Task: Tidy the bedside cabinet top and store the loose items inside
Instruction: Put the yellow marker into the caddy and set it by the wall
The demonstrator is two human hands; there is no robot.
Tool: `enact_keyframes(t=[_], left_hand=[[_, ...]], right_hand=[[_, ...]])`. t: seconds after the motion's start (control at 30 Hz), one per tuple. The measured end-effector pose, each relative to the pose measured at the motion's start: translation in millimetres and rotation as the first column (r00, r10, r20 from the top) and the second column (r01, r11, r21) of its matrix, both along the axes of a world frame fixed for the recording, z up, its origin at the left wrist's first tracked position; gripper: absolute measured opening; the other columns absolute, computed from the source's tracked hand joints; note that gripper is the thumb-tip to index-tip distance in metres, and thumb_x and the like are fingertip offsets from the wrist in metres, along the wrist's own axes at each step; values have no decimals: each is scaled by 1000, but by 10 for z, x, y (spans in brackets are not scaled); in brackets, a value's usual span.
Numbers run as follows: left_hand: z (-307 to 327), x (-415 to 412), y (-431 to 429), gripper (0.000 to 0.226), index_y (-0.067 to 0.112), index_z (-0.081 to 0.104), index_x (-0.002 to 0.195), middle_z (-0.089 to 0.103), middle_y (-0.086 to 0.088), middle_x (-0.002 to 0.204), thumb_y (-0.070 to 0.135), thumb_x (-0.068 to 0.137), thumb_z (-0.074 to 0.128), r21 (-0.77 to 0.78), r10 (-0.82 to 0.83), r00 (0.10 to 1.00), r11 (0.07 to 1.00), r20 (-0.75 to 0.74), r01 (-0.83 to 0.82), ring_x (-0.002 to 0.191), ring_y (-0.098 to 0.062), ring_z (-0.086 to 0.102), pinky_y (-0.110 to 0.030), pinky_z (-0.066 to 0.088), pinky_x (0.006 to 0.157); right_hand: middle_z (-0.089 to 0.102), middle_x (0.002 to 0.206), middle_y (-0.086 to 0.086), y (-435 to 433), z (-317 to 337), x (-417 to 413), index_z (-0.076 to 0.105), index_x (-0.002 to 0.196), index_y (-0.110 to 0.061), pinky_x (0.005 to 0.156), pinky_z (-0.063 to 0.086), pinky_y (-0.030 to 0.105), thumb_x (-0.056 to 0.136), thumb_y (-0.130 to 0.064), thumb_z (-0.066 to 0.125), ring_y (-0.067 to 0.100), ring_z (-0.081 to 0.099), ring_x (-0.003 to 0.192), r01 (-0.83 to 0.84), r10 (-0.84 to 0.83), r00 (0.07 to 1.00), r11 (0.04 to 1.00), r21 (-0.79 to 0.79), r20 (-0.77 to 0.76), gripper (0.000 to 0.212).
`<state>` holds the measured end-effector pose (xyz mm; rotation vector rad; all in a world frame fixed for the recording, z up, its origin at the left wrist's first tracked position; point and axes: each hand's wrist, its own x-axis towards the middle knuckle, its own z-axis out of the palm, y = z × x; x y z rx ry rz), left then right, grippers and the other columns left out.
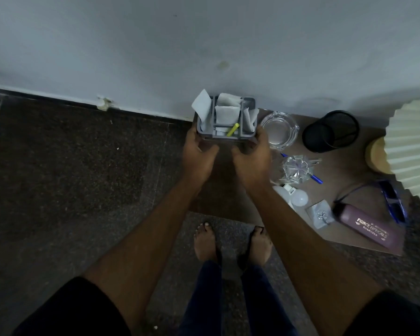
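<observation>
You hold the grey organizer (250, 104) at the far left corner of the cabinet top (344, 166), close to the wall. Your left hand (199, 156) and right hand (251, 158) curl around its near sides. Inside it stand folded papers (226, 113) and a yellow marker (232, 129). Just to the right lies a glass ashtray (279, 130).

Pale wall (204, 40), dark speckled floor (70, 166)

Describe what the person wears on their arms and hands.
The left sleeve and right sleeve are short and black, ending above the elbows; the forearms are bare. The left hand and right hand show no glove, ring or watch in this dim view.
</observation>
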<state>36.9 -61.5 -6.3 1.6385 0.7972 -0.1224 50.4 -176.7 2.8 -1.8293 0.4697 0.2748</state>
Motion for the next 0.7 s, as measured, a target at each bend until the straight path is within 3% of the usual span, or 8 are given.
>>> enact_keyframes(t=[0.1,0.47,0.7], left_hand=[[31,15,22,67,10,47,147,64,-7,138,-7,85,66,18,1,1000,1000,-5,-1,125,-18,62,-32,52,105],[13,-12,18,68,9,46,147,64,-9,137,-9,85,65,4,2,1000,1000,-2,-2,125,-20,62,-41,52,107],[123,-123,-12,70,5,42,150,59,-11,144,-11,85,65,-12,83,996,996,11,-83,131,-21,58,-42,50,109]], right_hand=[[64,133,3,45,6,-52,47,143,-11,109,48,43,79,4,71,14,59,124,10,-10,1000,1000,-9,0,70],[64,132,4,1,4,-47,47,142,-11,107,50,45,81,6,68,17,61,124,-22,21,1000,999,26,9,68],[63,135,-1,5,116,-126,41,149,-13,106,50,45,82,-4,72,16,61,124,-22,22,1000,1000,1,14,74]])
